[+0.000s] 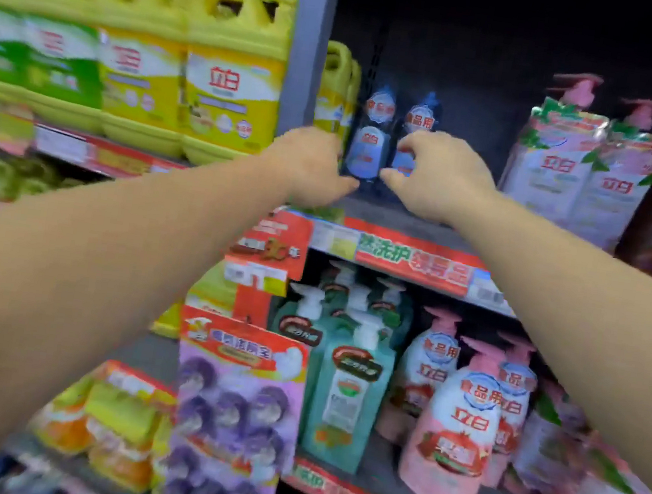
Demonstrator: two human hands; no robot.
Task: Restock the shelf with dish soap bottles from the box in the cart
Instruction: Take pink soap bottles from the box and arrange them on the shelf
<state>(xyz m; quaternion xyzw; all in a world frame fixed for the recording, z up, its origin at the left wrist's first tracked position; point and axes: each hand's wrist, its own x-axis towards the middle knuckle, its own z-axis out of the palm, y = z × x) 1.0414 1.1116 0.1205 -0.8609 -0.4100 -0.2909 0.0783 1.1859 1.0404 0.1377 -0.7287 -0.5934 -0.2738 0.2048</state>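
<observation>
Dark dish soap bottles: two dark bottles with blue labels, the left bottle point(368, 144) and the right bottle point(412, 141), are stood upright side by side, far back on the grey shelf board point(395, 219), in a dim bay.
Left hand point(310, 165): its curled fingers are seen against the left bottle's left side; whether a grip is closed round it cannot be told, since the fingertips are hidden behind the hand.
Right hand point(439, 174): the lower part of the right bottle is pinched between its curled fingers and its thumb.
Tipping risk: the bottles are tall and narrow and touch or nearly touch; a push given low by either hand would probably rock one into the other, and both could be knocked down.
Release risk: if the hands are drawn back with fingers hooked behind a label, a bottle could be dragged forward off its row.
Left obstruction: the grey shelf upright point(311, 43) and the yellow jugs point(230, 78) just behind it crowd the left hand's wrist.
Right obstruction: pink refill pouches point(577, 173) with pump bottles behind are stood near, leaving a bare gap of shelf between.
Below: the red price strip point(414, 259), teal pump bottles point(345, 396) and pink pump bottles point(454, 424) are set on the lower shelf.
Box and cart: not in view.
</observation>
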